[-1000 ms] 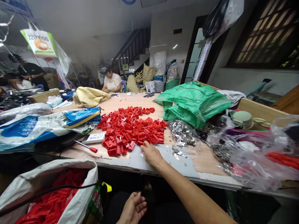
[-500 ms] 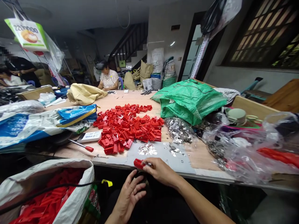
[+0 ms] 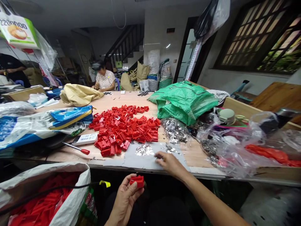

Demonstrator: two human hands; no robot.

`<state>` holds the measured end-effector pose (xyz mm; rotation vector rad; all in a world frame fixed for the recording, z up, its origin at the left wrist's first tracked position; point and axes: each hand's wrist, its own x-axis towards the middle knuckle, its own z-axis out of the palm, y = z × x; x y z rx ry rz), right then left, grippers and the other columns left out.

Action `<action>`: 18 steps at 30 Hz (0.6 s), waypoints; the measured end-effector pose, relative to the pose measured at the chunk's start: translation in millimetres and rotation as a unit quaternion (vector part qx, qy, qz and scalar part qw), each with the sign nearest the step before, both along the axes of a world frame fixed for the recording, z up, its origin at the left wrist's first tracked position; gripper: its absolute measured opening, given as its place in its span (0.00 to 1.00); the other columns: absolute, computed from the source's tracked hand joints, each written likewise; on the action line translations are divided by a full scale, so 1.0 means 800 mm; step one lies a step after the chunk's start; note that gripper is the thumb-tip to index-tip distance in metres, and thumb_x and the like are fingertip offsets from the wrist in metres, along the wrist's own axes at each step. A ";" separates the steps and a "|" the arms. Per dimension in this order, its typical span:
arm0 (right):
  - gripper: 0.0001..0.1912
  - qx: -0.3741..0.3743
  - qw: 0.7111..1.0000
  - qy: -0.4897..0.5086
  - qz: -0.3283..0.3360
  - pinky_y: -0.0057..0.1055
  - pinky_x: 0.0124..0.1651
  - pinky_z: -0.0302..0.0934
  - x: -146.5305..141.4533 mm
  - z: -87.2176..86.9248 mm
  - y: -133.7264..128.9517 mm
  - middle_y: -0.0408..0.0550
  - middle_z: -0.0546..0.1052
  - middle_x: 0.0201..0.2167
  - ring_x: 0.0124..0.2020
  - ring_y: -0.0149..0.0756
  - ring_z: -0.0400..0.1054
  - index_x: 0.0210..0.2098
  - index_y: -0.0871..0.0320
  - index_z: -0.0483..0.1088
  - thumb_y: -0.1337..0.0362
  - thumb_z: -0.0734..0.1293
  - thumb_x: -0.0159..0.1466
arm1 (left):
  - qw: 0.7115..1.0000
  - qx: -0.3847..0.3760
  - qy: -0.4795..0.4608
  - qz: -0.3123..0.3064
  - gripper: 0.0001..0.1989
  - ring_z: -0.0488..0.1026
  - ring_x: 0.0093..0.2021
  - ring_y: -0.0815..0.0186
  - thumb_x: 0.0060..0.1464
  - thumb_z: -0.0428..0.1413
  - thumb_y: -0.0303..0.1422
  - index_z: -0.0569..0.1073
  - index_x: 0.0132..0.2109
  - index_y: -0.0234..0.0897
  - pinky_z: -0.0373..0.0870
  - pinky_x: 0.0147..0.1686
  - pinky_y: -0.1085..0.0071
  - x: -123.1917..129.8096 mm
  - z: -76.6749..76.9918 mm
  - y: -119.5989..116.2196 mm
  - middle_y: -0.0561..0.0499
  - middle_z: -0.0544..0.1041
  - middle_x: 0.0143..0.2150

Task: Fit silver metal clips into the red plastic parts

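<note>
Just in front of the table edge, my left hand (image 3: 125,196) grips a small red plastic block (image 3: 137,181) between thumb and fingers. The block has a hollow in its upper side. Over the grey sheet (image 3: 131,161) on the table, my right hand (image 3: 170,164) reaches forward with fingers slightly bent and apart, and nothing shows in them. Close to its fingertips lies a small pile of flat, shiny metal pieces (image 3: 144,150). More such pieces (image 3: 170,147) are scattered to the right. Behind them spreads a large heap of red plastic blocks (image 3: 127,128).
At lower left stands an open white sack (image 3: 82,175) of red parts, with a black cable across it. A red-handled tool (image 3: 84,151) and a white box (image 3: 86,138) flank the heap. To the right are a green woven bag (image 3: 185,100) and clear plastic bags. A person (image 3: 105,80) sits across the table.
The red block has passed from my right hand into my left, which has closed on it. My right hand has moved right and forward to the metal pieces. The view has shifted slightly.
</note>
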<state>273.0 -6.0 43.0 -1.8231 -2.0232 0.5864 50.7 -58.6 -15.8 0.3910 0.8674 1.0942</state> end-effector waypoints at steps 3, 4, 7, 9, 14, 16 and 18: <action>0.10 0.032 0.991 -0.096 -0.091 0.33 0.45 0.60 0.034 -0.005 0.024 0.54 0.76 0.43 0.44 0.42 0.70 0.42 0.59 0.72 0.68 0.62 0.63 | 1.000 -0.007 -0.003 0.001 0.24 0.79 0.37 0.60 0.38 0.69 0.32 0.72 0.44 0.34 0.75 0.40 0.65 -0.001 -0.001 -0.002 0.45 0.80 0.37; 0.10 0.032 0.989 -0.107 -0.099 0.34 0.44 0.60 0.041 -0.007 0.030 0.55 0.76 0.42 0.44 0.43 0.70 0.42 0.59 0.72 0.68 0.62 0.63 | 1.000 -0.011 -0.004 -0.001 0.24 0.79 0.36 0.60 0.38 0.69 0.32 0.72 0.44 0.34 0.75 0.40 0.65 0.000 -0.002 -0.003 0.44 0.81 0.37; 0.09 0.037 0.985 -0.140 -0.099 0.31 0.44 0.59 0.046 -0.013 0.043 0.54 0.75 0.43 0.45 0.42 0.70 0.42 0.58 0.71 0.69 0.62 0.63 | 1.000 -0.024 -0.005 -0.009 0.24 0.79 0.35 0.60 0.35 0.70 0.33 0.73 0.42 0.33 0.75 0.39 0.64 0.005 -0.012 -0.006 0.43 0.81 0.36; 0.09 0.040 0.983 -0.155 -0.095 0.30 0.44 0.58 0.042 -0.016 0.051 0.53 0.75 0.44 0.45 0.41 0.69 0.42 0.57 0.71 0.68 0.62 0.63 | 0.999 -0.031 -0.001 -0.016 0.25 0.79 0.33 0.59 0.34 0.71 0.34 0.73 0.41 0.33 0.75 0.38 0.63 0.008 -0.019 -0.008 0.43 0.81 0.35; 0.09 0.036 0.979 -0.177 -0.098 0.31 0.42 0.59 0.033 -0.019 0.066 0.51 0.76 0.43 0.44 0.41 0.70 0.42 0.56 0.71 0.67 0.62 0.64 | 0.998 -0.058 0.017 -0.020 0.27 0.79 0.33 0.58 0.30 0.72 0.34 0.73 0.40 0.35 0.75 0.37 0.63 0.009 -0.035 -0.007 0.44 0.81 0.33; 0.08 0.029 0.978 -0.181 -0.100 0.31 0.42 0.59 0.033 -0.020 0.069 0.51 0.76 0.43 0.44 0.40 0.71 0.41 0.55 0.72 0.66 0.62 0.64 | 0.997 -0.071 0.028 -0.018 0.28 0.79 0.32 0.58 0.29 0.72 0.34 0.72 0.41 0.36 0.75 0.37 0.63 0.007 -0.040 -0.005 0.45 0.81 0.33; 0.08 0.023 0.977 -0.183 -0.105 0.31 0.42 0.59 0.033 -0.022 0.069 0.51 0.77 0.42 0.43 0.41 0.71 0.41 0.54 0.72 0.66 0.63 0.64 | 0.996 -0.075 0.036 -0.020 0.30 0.79 0.32 0.58 0.27 0.72 0.35 0.72 0.41 0.36 0.75 0.37 0.64 0.007 -0.045 -0.004 0.45 0.81 0.32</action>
